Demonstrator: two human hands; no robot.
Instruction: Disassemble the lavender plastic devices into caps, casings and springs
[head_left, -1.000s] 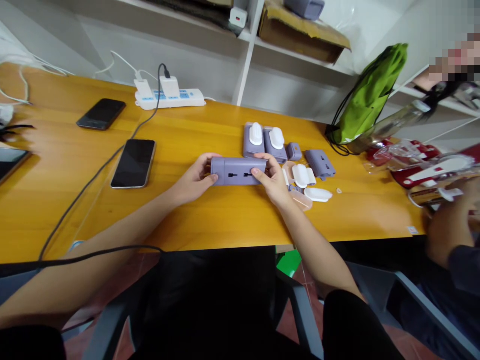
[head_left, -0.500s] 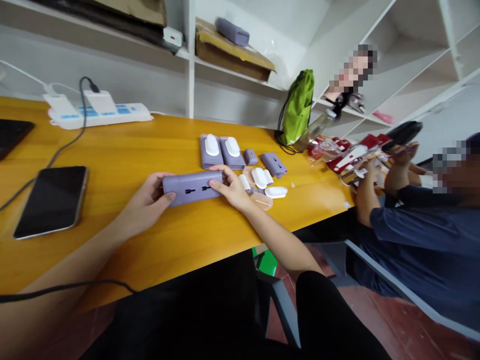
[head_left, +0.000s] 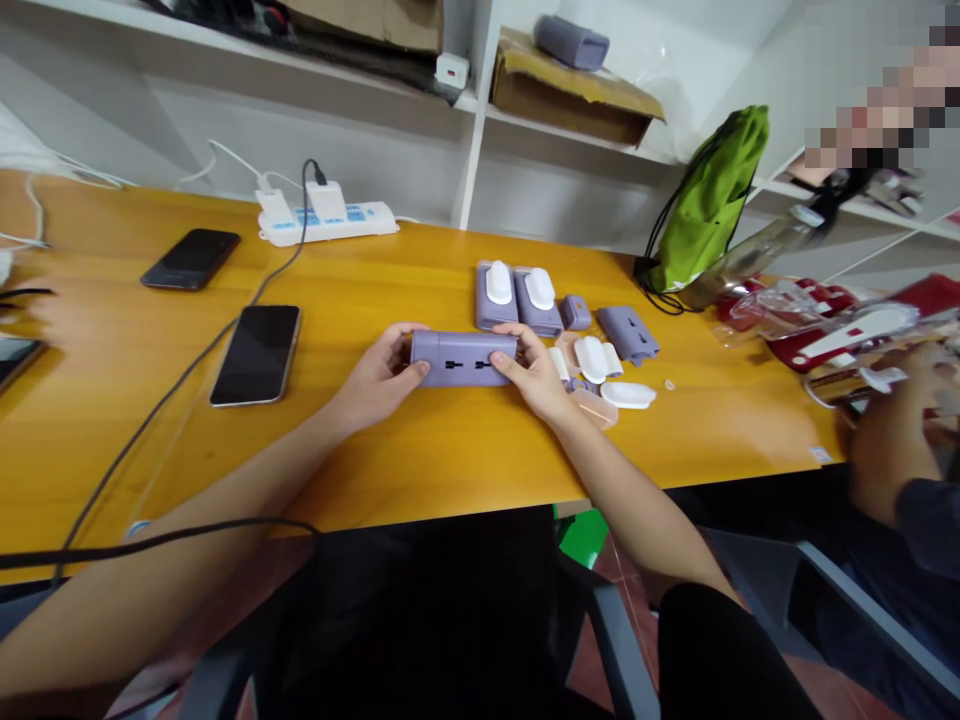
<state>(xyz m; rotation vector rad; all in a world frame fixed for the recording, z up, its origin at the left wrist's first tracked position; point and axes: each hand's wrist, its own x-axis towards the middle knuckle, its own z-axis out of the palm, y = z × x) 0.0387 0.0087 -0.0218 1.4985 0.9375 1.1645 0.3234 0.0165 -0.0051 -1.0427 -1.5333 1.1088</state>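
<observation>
A long purple socket block [head_left: 459, 358] lies on the orange table [head_left: 420, 450], its socket holes facing me. My left hand [head_left: 375, 378] grips its left end with fingers wrapped round it. My right hand [head_left: 534, 375] grips its right end, thumb on the front face. Just behind stand two purple adapters with white caps [head_left: 516, 294]. To the right of my right hand lie a small purple piece [head_left: 576, 311], another purple adapter [head_left: 630, 333], white caps [head_left: 596, 358] and a white oval part [head_left: 628, 394].
Two black phones [head_left: 257, 354] [head_left: 191, 259] lie at the left, with a cable running to a white power strip [head_left: 326, 222] at the back. A green bag [head_left: 705, 205] and red packages [head_left: 817, 320] sit at the right, where another person's arm [head_left: 885, 440] works. Shelves stand behind.
My view swung right, then back left. Both hands kept hold of the purple socket block in about the same spot on the table.
</observation>
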